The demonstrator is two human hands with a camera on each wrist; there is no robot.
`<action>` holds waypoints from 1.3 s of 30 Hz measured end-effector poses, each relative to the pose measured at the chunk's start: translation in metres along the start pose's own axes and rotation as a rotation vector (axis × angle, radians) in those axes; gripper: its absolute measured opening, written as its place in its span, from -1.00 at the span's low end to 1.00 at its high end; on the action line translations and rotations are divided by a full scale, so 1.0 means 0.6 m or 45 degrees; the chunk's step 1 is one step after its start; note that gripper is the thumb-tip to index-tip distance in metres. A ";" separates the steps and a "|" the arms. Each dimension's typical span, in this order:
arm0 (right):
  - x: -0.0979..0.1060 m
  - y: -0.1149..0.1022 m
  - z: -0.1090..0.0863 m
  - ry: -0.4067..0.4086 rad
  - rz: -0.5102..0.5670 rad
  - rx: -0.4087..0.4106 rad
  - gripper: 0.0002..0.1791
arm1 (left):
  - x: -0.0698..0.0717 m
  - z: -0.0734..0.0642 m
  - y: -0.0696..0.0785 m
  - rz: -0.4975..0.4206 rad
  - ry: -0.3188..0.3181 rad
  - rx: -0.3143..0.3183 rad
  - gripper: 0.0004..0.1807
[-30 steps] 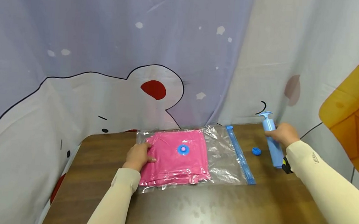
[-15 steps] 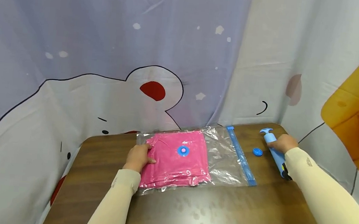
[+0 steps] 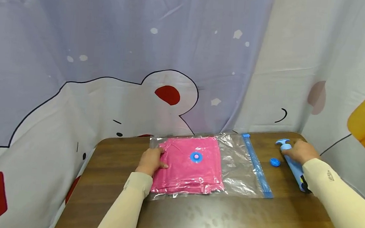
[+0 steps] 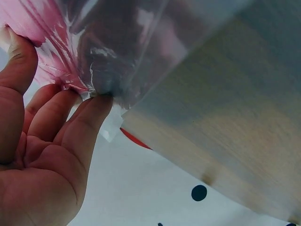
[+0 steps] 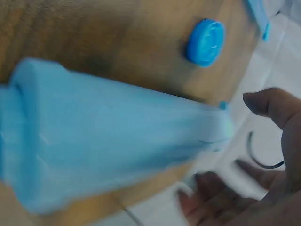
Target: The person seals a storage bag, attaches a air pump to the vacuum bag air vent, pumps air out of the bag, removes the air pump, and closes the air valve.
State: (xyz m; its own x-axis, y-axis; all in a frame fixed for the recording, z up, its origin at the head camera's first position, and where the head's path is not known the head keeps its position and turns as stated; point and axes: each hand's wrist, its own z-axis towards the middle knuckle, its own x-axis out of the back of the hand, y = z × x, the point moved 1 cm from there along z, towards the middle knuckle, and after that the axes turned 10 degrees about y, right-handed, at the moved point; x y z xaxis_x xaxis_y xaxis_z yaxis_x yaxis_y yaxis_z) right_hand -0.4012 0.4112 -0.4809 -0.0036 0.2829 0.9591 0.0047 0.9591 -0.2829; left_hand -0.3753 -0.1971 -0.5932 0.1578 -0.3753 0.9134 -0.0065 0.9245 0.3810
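A clear vacuum storage bag lies flat on the table with folded pink cloth inside. Its round blue valve sits over the cloth, and a blue zip strip runs along the right end. My left hand rests on the bag's left edge, thumb on the pink part; in the left wrist view its fingertips touch the plastic. A light blue hand pump lies at the right. My right hand is beside it; in the right wrist view the fingers are spread, apart from the pump.
A round blue cap lies between the zip strip and the pump. The brown wooden table ends at a printed curtain behind and to the sides.
My right hand has lowered the blue pump from tilted upright to lying on the table and let go of it. My left hand stays on the bag. The head view has shifted slightly.
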 end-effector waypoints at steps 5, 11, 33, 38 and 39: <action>-0.001 -0.050 0.000 0.038 -0.087 0.293 -0.18 | 0.053 -0.029 0.050 0.001 -0.029 0.027 -0.20; -0.030 -0.069 -0.007 -0.066 -0.241 0.371 -0.27 | 0.066 -0.041 0.062 0.013 -0.033 0.022 -0.22; -0.035 -0.056 -0.027 -0.088 -0.295 0.366 -0.83 | 0.004 0.005 0.023 0.011 -0.012 -0.028 -0.18; -0.045 -0.077 -0.019 -0.038 -0.239 0.386 -0.88 | 0.027 -0.009 0.030 0.026 -0.025 -0.020 -0.18; -0.046 -0.084 -0.015 -0.022 -0.195 0.395 -0.87 | 0.029 -0.010 0.031 0.026 -0.029 -0.018 -0.18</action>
State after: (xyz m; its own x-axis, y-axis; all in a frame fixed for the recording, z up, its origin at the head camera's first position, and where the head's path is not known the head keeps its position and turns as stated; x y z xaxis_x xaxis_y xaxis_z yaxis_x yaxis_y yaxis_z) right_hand -0.3923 0.3548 -0.4929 0.0026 0.1329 0.9911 -0.3017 0.9450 -0.1259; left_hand -0.3667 -0.1858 -0.5709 0.1353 -0.3580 0.9239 0.0046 0.9327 0.3607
